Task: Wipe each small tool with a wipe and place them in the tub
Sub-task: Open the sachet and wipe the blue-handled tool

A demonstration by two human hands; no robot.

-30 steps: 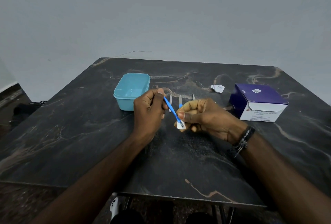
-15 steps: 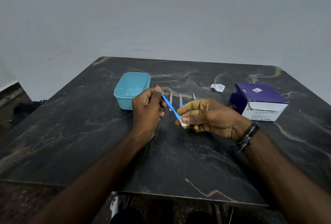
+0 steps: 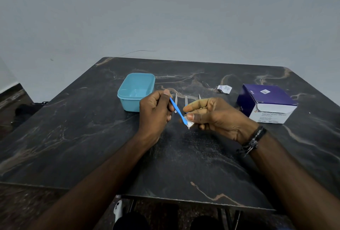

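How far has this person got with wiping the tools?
Done: nothing shows in the blue tub. In hand: the left hand holds a blue-handled tool while the right hand pinches the wipe around its tip. Left: three tools on the table.

Dark marble table (image 3: pixel 92 147), seemingly grey wall (image 3: pixel 165 12).

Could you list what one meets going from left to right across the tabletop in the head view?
Blue tub → left hand → blue-handled tool → right hand pinching the wipe → torn wrapper → purple box.
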